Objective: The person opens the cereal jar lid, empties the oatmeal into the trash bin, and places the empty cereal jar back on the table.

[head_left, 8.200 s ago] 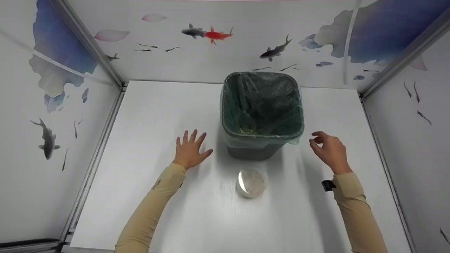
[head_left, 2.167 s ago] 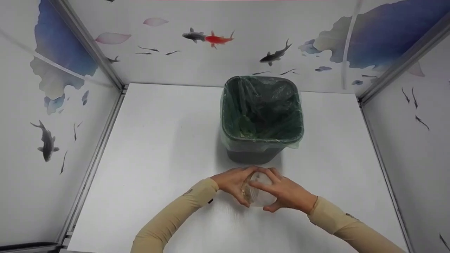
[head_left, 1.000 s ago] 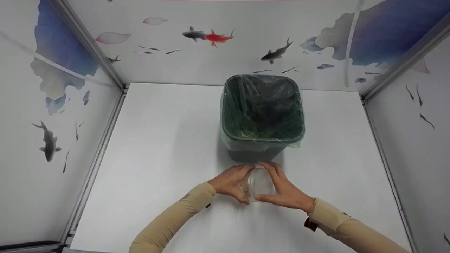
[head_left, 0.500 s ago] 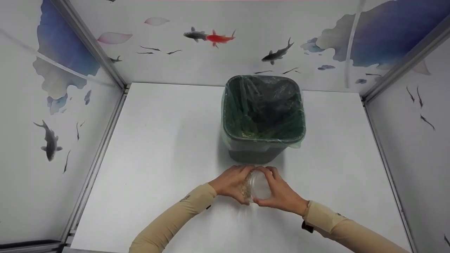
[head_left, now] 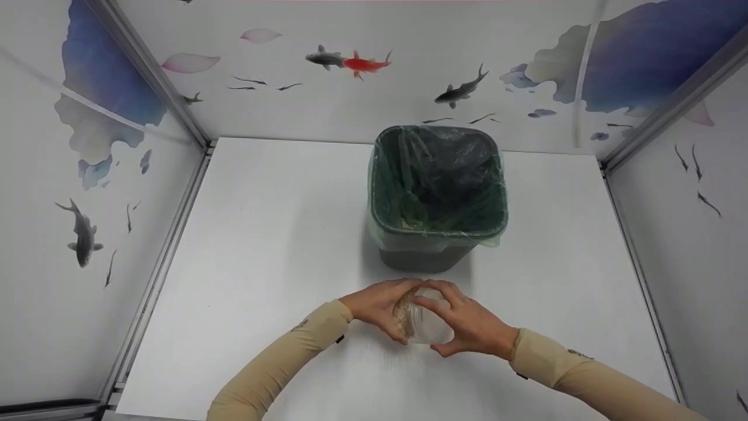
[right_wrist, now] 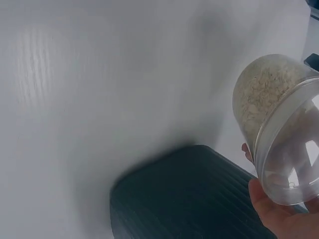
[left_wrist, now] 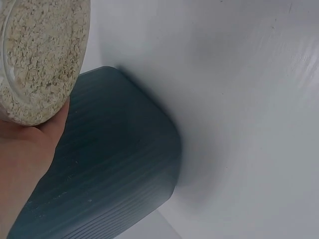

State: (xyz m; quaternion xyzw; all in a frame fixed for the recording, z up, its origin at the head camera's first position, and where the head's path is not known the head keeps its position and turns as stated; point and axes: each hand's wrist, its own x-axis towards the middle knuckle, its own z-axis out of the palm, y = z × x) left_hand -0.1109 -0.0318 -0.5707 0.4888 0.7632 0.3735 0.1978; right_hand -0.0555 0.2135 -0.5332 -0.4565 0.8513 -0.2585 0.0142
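A clear plastic jar [head_left: 402, 317] of pale, oat-like flakes is held tilted on its side over the table, in front of the bin. My left hand [head_left: 374, 305] grips the jar's body around its base end. Curled about the clear lid [head_left: 431, 328] at the other end are the fingers and thumb of my right hand [head_left: 476, 324]. Flakes press against the jar's bottom [left_wrist: 47, 55] in the left wrist view. From the right wrist, the lid's wide rim [right_wrist: 279, 124] sits against the jar body, with right fingertips at its lower edge. My palms are mostly hidden.
Just beyond the hands stands a dark green bin [head_left: 426, 257] with a see-through liner folded over its rim. The white table [head_left: 263, 245] is enclosed by walls [head_left: 327, 111] printed with fish on the left, back and right.
The jar stood upright on the table at first, hands apart; both hands have since taken hold and tipped it sideways. In the last half second, my right fingers have shifted around the lid.
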